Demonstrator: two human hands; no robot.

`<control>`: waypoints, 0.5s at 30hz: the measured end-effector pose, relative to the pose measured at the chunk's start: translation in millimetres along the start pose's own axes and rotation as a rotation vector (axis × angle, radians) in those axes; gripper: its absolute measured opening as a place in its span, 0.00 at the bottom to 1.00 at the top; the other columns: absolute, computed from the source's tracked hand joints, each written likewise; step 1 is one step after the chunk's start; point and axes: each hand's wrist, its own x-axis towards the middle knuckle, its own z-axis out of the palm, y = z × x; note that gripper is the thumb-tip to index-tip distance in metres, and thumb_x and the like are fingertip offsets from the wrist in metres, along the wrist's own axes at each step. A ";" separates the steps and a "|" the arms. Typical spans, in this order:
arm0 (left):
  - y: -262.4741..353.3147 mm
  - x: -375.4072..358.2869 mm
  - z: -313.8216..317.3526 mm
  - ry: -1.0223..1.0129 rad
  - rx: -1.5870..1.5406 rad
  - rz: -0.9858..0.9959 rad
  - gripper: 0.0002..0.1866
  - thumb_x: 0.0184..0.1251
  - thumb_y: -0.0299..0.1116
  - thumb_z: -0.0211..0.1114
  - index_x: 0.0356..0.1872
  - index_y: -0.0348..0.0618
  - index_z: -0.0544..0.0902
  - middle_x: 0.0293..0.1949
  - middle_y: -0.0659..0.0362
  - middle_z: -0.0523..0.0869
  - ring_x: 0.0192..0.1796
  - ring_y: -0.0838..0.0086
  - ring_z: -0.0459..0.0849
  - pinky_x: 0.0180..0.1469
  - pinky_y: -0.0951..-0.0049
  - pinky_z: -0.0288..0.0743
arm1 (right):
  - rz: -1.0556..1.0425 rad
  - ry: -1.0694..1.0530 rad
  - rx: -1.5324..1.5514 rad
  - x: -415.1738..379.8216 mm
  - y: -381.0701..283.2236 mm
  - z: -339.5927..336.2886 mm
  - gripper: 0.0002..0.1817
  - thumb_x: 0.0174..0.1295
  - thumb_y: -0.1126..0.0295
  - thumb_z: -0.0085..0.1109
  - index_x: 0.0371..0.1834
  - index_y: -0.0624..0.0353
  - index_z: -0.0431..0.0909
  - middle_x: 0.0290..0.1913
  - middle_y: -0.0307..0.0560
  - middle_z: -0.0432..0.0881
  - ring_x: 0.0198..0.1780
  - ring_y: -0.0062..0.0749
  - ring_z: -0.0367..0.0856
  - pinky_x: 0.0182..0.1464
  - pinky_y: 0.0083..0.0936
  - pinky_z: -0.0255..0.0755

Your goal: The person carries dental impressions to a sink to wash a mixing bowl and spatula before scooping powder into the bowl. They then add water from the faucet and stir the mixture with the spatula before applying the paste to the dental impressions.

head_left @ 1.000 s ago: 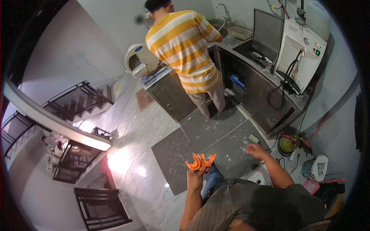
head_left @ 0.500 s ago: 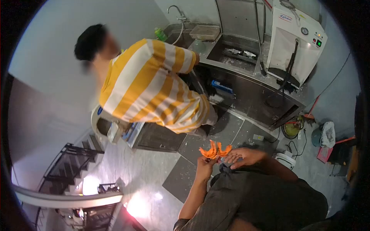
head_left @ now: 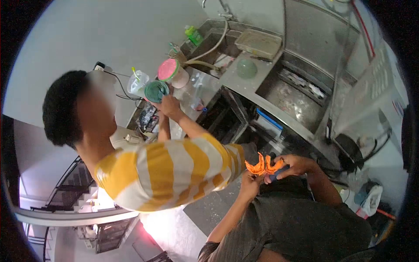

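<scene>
My left hand pinches the lower edge of a bright orange piece, made of two curved, jagged-edged arcs standing up side by side. From the other side my right hand closes its fingers at the right arc. A small dark blue-grey patch shows between the right fingers and the orange piece. Both hands are close together in front of my dark shirt.
A person in a yellow-and-white striped shirt stands at left, hands at a green round container. On the counter are a pink-lidded tub and a shallow tray. A sink basin and white machine are at right.
My view has shifted left, bringing more of the counter into sight. The other person now has both hands at a green container. My right fingers have closed in on the orange piece.
</scene>
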 end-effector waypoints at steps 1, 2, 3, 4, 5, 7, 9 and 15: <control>12.8 9.4 2.6 0.010 0.023 -0.002 0.08 0.71 0.23 0.55 0.33 0.34 0.81 0.29 0.58 0.85 0.31 0.75 0.82 0.38 0.74 0.75 | 0.059 -0.001 -0.022 4.1 -7.5 -18.6 0.39 0.50 0.58 0.76 0.62 0.66 0.69 0.59 0.53 0.76 0.61 0.38 0.74 0.61 0.37 0.69; 17.3 23.2 3.9 0.033 0.024 0.000 0.08 0.71 0.23 0.55 0.33 0.34 0.81 0.29 0.58 0.85 0.31 0.75 0.82 0.38 0.74 0.75 | 0.050 -0.021 -0.029 15.2 -4.8 -39.3 0.39 0.50 0.58 0.76 0.62 0.66 0.69 0.59 0.53 0.76 0.61 0.38 0.74 0.61 0.37 0.69; 17.9 35.6 7.0 0.042 -0.027 0.016 0.08 0.71 0.23 0.54 0.34 0.34 0.81 0.29 0.57 0.85 0.32 0.75 0.82 0.39 0.74 0.75 | -0.030 -0.069 -0.053 26.0 -8.0 -58.3 0.39 0.50 0.57 0.76 0.63 0.65 0.69 0.60 0.53 0.76 0.62 0.39 0.73 0.61 0.38 0.69; 16.3 45.2 10.5 0.053 -0.078 0.025 0.08 0.72 0.23 0.53 0.35 0.34 0.81 0.29 0.57 0.85 0.32 0.75 0.82 0.39 0.73 0.75 | -0.106 -0.121 -0.071 36.1 -12.4 -72.2 0.40 0.50 0.57 0.76 0.63 0.64 0.69 0.60 0.53 0.75 0.63 0.39 0.73 0.61 0.38 0.69; 2.0 57.5 9.8 0.030 -0.100 0.034 0.08 0.72 0.24 0.53 0.38 0.34 0.80 0.30 0.57 0.85 0.34 0.74 0.82 0.40 0.73 0.75 | -0.077 -0.081 -0.204 40.3 -12.6 -87.1 0.36 0.51 0.62 0.75 0.62 0.64 0.70 0.61 0.52 0.75 0.62 0.40 0.73 0.62 0.38 0.68; 8.1 65.3 11.5 0.040 -0.080 0.010 0.08 0.73 0.24 0.52 0.38 0.34 0.80 0.31 0.56 0.85 0.33 0.74 0.82 0.40 0.73 0.75 | -0.171 -0.029 -0.222 57.3 -8.5 -101.8 0.33 0.53 0.62 0.74 0.60 0.63 0.71 0.57 0.52 0.77 0.58 0.39 0.76 0.60 0.35 0.70; 12.8 74.2 12.5 0.031 -0.138 0.006 0.08 0.73 0.24 0.52 0.37 0.35 0.79 0.31 0.56 0.85 0.33 0.73 0.81 0.40 0.73 0.75 | -0.362 0.065 -0.218 78.0 -1.1 -114.1 0.30 0.53 0.64 0.73 0.58 0.61 0.72 0.54 0.51 0.80 0.55 0.39 0.79 0.58 0.34 0.72; 14.4 87.2 7.1 0.094 -0.130 0.003 0.08 0.72 0.23 0.51 0.35 0.34 0.78 0.30 0.55 0.85 0.32 0.73 0.81 0.38 0.73 0.75 | -0.264 -0.028 -0.222 121.3 -2.1 -132.2 0.31 0.52 0.60 0.74 0.57 0.63 0.73 0.53 0.51 0.80 0.55 0.40 0.79 0.59 0.34 0.72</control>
